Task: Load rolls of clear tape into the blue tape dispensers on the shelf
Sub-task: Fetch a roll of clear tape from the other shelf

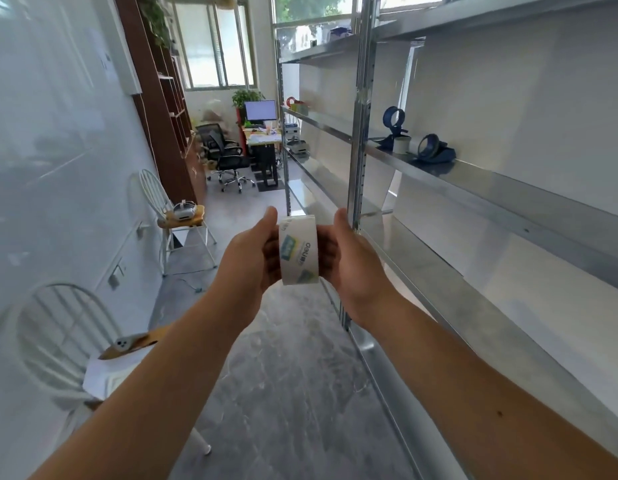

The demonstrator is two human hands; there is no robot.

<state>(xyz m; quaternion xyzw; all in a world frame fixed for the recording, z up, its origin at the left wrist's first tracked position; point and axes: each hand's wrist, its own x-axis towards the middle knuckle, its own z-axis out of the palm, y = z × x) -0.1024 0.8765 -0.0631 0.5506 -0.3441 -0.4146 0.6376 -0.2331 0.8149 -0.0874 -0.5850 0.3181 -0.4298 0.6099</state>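
A roll of clear tape [298,251] with a printed wrapper stands on edge between my two hands, out in front of me over the floor. My left hand [248,258] presses its left side and my right hand [352,261] its right side. Up on the metal shelf [474,174] to the right stand two blue tape dispensers, one upright [392,128] and one lying lower [434,148]. A second tape roll [401,144] sits between them. The shelf is above and to the right of my hands.
The metal shelving unit's upright post [361,133] stands just behind my right hand. Two white chairs [58,341] [169,209] line the left wall, holding small items. A desk with a monitor [261,110] and office chairs [228,157] stands at the far end.
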